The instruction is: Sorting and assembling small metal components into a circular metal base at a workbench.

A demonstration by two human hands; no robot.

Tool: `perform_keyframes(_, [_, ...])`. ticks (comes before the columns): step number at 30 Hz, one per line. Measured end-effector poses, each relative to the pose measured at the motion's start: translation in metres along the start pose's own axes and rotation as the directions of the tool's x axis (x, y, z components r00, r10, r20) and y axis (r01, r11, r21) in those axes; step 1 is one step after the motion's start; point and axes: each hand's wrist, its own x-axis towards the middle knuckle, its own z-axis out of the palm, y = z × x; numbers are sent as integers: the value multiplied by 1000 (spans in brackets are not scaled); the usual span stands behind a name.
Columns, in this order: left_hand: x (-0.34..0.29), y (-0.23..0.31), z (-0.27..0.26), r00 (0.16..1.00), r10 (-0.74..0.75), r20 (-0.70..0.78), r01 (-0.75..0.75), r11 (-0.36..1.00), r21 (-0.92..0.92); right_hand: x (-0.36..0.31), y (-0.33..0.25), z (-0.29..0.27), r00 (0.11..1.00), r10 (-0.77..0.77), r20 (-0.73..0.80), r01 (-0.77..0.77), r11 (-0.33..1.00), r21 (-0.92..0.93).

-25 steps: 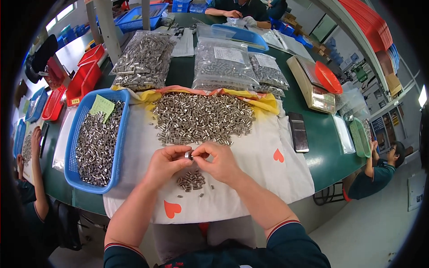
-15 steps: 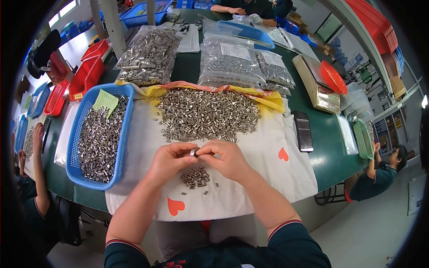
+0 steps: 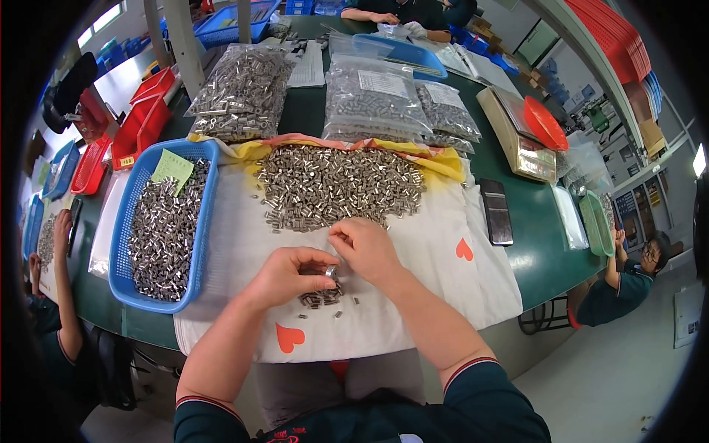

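My left hand [image 3: 290, 276] is closed on a shiny metal ring [image 3: 330, 272], held between thumb and fingers just above a small heap of short metal cylinders [image 3: 319, 298]. Up and to the right of it, my right hand [image 3: 367, 248] is pinched at the near edge of the large pile of metal cylinders [image 3: 340, 184]. Whatever is between its fingertips is too small or hidden to make out. Both piles lie on a white cloth [image 3: 413, 310] with red hearts. A few loose cylinders [image 3: 337, 314] are scattered beside the small heap.
To the left stands a blue basket [image 3: 118, 258] full of cylinders with a green note. Bagged metal parts [image 3: 377, 92] line the back. A dark phone [image 3: 496, 212] and a scale [image 3: 517, 136] with a red dish [image 3: 545, 123] are at right. Co-workers sit around the table.
My hands have come apart. The left moved slightly down and right with the ring, over the small heap; the right rose a little toward the large pile.
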Motion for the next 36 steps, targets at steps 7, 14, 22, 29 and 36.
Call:
perform_keyframes(7, [2,-3,0,1000,24,4,-24,998,60,-2,-4,-9,999,14,45,-14,1000,-3])
perform_keyframes(14, [-1,-6,-1,1000,-6,-13,5,998,-63,-19,-70,-90,896,-399,-196,258,108,960])
perform_keyframes(22, [-3,-8,1,998,55,12,-56,995,79,3,-37,-53,984,120,130,-173,799,575])
perform_keyframes(29, [-4,-2,9,998,44,33,-51,968,244,3,-9,6,997,74,5,-72,982,-172])
perform_keyframes(36, [8,4,11,975,111,192,-187,876,445,13,-10,4,996,88,19,-82,969,-233])
